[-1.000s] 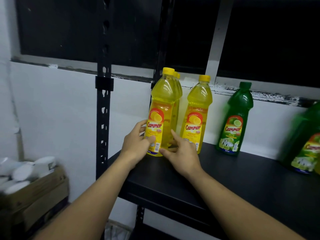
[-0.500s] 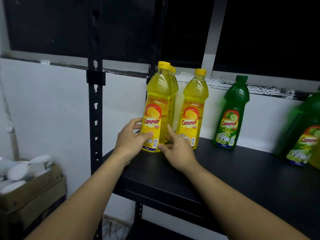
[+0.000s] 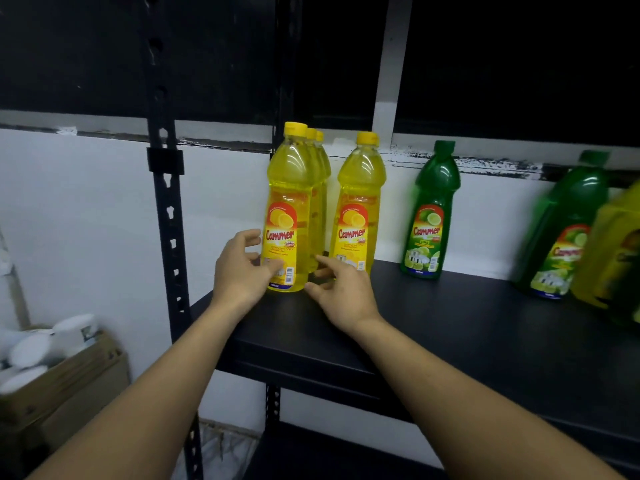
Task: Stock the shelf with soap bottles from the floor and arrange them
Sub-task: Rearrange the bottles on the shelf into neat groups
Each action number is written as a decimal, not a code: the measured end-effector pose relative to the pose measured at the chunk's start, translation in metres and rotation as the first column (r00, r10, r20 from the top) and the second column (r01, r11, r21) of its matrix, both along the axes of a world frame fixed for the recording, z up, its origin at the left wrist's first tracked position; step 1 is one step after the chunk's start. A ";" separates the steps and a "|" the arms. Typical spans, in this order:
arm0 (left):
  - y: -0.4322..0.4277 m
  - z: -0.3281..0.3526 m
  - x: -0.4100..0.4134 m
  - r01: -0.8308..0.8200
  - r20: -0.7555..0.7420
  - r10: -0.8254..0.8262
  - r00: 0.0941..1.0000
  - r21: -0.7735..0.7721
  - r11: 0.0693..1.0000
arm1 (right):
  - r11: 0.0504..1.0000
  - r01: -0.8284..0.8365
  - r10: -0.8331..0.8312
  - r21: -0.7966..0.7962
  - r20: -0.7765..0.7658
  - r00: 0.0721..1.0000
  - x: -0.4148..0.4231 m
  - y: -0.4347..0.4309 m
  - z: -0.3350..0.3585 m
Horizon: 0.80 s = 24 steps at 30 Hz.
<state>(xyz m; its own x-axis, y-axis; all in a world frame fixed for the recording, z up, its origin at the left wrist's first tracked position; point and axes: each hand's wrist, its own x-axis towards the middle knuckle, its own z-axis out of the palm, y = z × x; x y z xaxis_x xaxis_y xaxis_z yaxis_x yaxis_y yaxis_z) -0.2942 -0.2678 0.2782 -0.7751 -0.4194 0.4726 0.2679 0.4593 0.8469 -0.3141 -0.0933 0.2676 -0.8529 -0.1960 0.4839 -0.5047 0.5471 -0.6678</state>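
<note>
The front yellow bottle [image 3: 289,216] has a red and yellow label that says "Cammer" in red letters. The yellow bottle beside it [image 3: 358,209] says "Cammer" too. The green bottle [image 3: 429,216] says "Cammer" in yellow letters. The small print and barcodes are too tiny to read. The far green bottle [image 3: 564,230] is blurry.

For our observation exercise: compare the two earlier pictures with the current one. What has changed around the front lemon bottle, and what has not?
The left hand has loosened: its fingers have spread away from the front yellow bottle, with only the thumb still by the label. The right hand has eased back from the base, fingers open. The bottle stands upright in the same spot. The second yellow bottle, the green bottle and the shelf are unchanged.
</note>
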 end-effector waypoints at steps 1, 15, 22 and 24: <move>0.002 0.000 0.004 -0.056 -0.032 0.054 0.998 -0.067 0.996 | 1.000 -0.006 0.006 -0.004 0.023 1.000 0.005 0.007 0.001; 0.197 0.009 0.044 0.526 0.355 -0.392 0.849 -0.484 0.700 | 0.982 0.179 -0.169 -0.055 0.146 0.975 0.096 0.240 0.001; 0.326 0.003 0.044 0.676 0.465 -0.492 0.736 -0.467 0.569 | 0.908 0.419 -0.418 0.002 0.081 0.905 0.137 0.354 0.001; 0.351 -0.001 0.045 0.690 0.485 -0.490 0.724 -0.510 0.514 | 0.873 0.487 -0.483 -0.024 0.090 0.871 0.145 0.380 0.000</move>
